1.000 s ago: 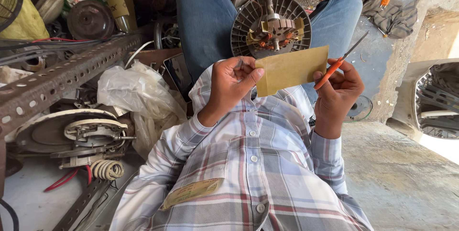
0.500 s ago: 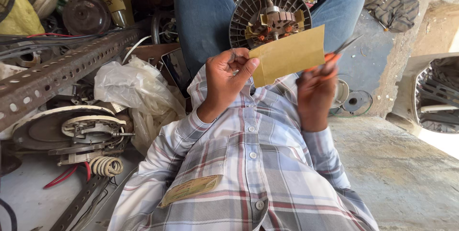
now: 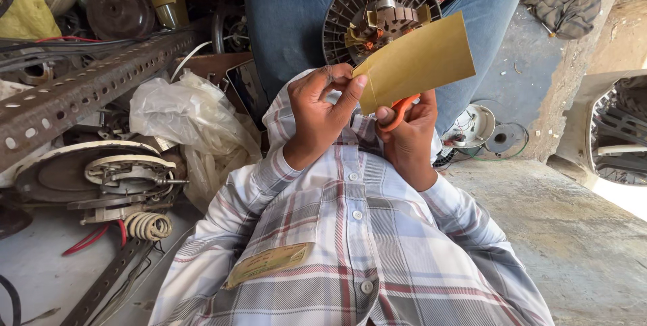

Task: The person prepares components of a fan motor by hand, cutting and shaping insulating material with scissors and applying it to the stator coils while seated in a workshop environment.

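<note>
Left hand: pinched shut on the stiff tan paper sheet.
Right hand: at 6 o'clock of sheet, curled around orange-handled scissors.

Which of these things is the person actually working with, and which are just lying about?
In use:
- tan sheet, pinched by the left hand
- orange-handled scissors, in the right hand

Lying about:
- round motor core, between the knees
- plastic bag
- perforated metal bar
- wire coil
- tan strip in the shirt pocket
</note>
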